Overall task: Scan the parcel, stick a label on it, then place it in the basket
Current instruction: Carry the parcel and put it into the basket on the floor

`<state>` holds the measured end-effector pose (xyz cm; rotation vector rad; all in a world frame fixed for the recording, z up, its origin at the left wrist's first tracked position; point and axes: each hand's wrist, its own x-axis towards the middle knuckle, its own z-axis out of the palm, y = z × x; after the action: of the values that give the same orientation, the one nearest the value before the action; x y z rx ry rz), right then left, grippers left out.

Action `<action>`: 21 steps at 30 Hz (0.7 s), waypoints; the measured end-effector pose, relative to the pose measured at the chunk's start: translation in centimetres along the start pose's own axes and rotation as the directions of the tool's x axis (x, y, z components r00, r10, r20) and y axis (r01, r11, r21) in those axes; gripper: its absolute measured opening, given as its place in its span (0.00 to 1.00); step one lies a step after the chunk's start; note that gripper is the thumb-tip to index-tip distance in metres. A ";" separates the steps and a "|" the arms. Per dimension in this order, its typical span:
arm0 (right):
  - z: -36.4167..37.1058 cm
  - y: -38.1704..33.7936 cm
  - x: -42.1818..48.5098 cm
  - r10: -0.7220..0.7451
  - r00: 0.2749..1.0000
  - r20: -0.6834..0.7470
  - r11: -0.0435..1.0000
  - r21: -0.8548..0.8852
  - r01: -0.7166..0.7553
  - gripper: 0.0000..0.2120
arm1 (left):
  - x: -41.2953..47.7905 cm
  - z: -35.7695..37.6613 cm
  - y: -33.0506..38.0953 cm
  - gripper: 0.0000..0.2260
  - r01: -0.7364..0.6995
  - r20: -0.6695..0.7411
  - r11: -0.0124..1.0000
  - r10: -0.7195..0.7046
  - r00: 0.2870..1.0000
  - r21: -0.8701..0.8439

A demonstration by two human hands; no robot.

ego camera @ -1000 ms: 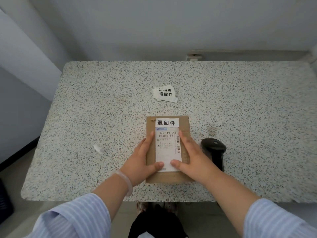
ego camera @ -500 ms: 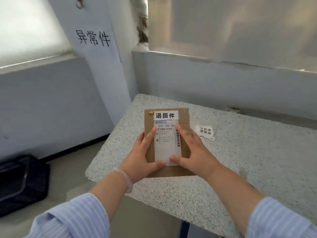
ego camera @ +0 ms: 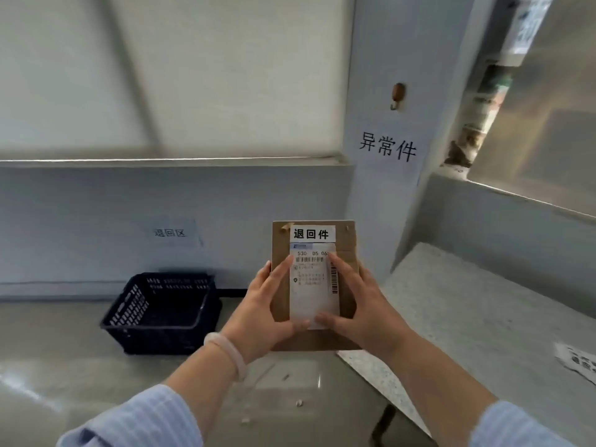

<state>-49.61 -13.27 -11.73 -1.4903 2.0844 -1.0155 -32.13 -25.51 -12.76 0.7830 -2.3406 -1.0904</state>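
Both hands, left hand (ego camera: 267, 304) and right hand (ego camera: 361, 304), gripped labelled cardboard parcel (ego camera: 346, 250) in air; dark plastic basket (ego camera: 161, 312) sat on floor, lower left.

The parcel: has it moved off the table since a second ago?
Yes. The parcel, held in the left hand and right hand, is now lifted leftward past the table edge, toward the basket.

A speckled desk (ego camera: 477, 317) sits at four o'clock, loose printed slips (ego camera: 577, 361) on its right edge. At one o'clock, a wall sign (ego camera: 388, 146) hangs below a small hook (ego camera: 398, 95).
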 end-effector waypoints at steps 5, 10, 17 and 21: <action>10.8 -8.4 6.3 -0.068 0.995 0.078 0.995 0.083 0.061 0.46 | -3.1 -11.8 -7.6 0.43 0.094 -0.109 0.991 -0.083 0.991 0.100; 18.5 -14.1 11.4 -0.109 0.977 0.186 0.990 0.106 0.090 0.47 | -5.0 -19.6 -13.7 0.43 0.172 -0.164 0.983 -0.159 0.974 0.070; 26.8 -18.2 20.1 -0.164 0.955 0.248 0.985 0.090 0.146 0.47 | -3.0 -26.8 -22.1 0.44 0.278 -0.239 0.959 -0.257 0.936 0.061; 30.8 -20.0 26.3 -0.170 0.942 0.291 0.983 0.113 0.143 0.47 | 0.1 -31.2 -26.2 0.44 0.319 -0.251 0.947 -0.297 0.921 0.049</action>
<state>-25.63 -51.39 -14.79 -1.6687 1.7106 -0.8627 -5.58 -56.35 -15.05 1.2783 -2.1177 -0.9531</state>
